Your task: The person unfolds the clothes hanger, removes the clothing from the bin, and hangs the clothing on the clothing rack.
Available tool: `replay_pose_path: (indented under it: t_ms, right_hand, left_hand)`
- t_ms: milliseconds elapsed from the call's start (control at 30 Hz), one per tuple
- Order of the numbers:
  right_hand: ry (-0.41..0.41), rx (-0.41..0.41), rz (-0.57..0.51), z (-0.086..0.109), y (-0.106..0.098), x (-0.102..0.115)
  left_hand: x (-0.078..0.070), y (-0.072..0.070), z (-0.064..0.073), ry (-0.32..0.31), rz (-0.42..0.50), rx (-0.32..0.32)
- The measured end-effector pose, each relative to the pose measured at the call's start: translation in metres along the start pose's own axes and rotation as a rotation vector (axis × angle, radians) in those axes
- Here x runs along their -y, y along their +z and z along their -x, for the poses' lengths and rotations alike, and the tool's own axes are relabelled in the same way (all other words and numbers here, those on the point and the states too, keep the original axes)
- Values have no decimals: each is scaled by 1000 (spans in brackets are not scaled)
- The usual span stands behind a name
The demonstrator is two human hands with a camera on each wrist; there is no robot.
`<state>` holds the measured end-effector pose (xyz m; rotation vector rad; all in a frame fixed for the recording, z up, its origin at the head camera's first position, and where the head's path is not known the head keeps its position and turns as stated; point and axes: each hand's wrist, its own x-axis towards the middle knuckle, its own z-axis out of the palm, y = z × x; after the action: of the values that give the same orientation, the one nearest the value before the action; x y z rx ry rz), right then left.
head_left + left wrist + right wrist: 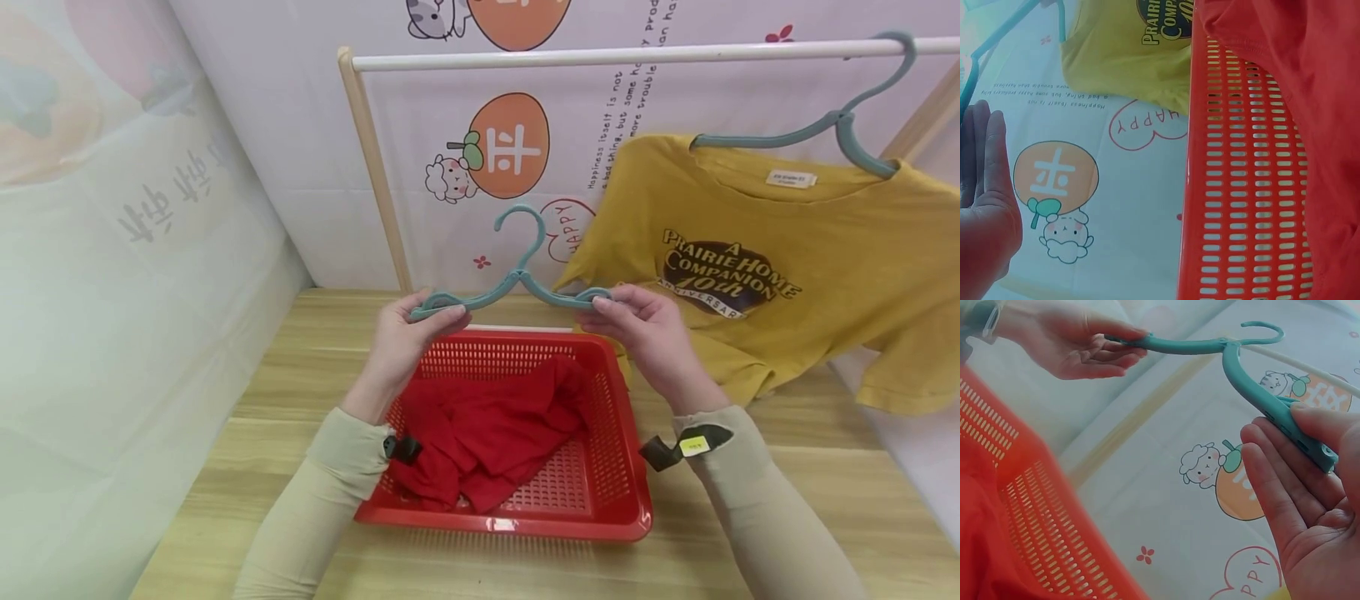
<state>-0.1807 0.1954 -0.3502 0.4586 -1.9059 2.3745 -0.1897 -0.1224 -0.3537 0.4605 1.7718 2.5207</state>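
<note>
A teal clothes hanger (519, 277) is held up above the far rim of the red basket (502, 525), its hook pointing upward. My left hand (405, 337) pinches one arm's end between thumb and fingers. The other end is pinched by my right hand (648, 333); the right wrist view shows that thumb on top of the hanger (1260, 403) with the fingers under it. Both arms of the hanger are bare. A crumpled red garment (495, 425) lies in the basket below my hands.
A white rail (637, 55) on wooden posts (375, 175) stands at the back. From its right part hangs a yellow T-shirt (727, 258) on another teal hanger (795, 133), its lower edge reaching down beside the basket. The basket stands on a wood-grain table (277, 400).
</note>
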Motion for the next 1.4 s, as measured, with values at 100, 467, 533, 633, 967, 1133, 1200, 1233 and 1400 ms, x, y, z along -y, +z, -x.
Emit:
replay_pose_path:
  t_ms: [100, 467, 533, 633, 967, 1133, 1200, 1233, 1400]
  right_hand:
    - [14, 15, 57, 0, 1, 0]
    - [-4, 91, 392, -4, -6, 8]
    - [-7, 123, 491, -6, -7, 13]
    - [6, 172, 633, -6, -7, 21]
    - [-45, 184, 719, -4, -3, 23]
    - [-85, 134, 683, -3, -4, 17]
    - [-102, 109, 669, -4, -5, 17]
    - [-107, 100, 658, -4, -6, 17]
    - [-75, 60, 645, -2, -17, 27]
  left_hand:
    - [1, 2, 0, -20, -4, 3]
    - [2, 2, 2, -21, -64, 5]
    - [3, 2, 3, -25, -79, 14]
    - [4, 2, 3, -32, -95, 31]
    - [5, 3, 4, -21, -96, 50]
    - [4, 3, 5, -3, -91, 49]
    - [3, 1, 5, 5, -95, 52]
    - [3, 1, 5, 10, -98, 53]
    - [1, -6, 6, 41, -104, 35]
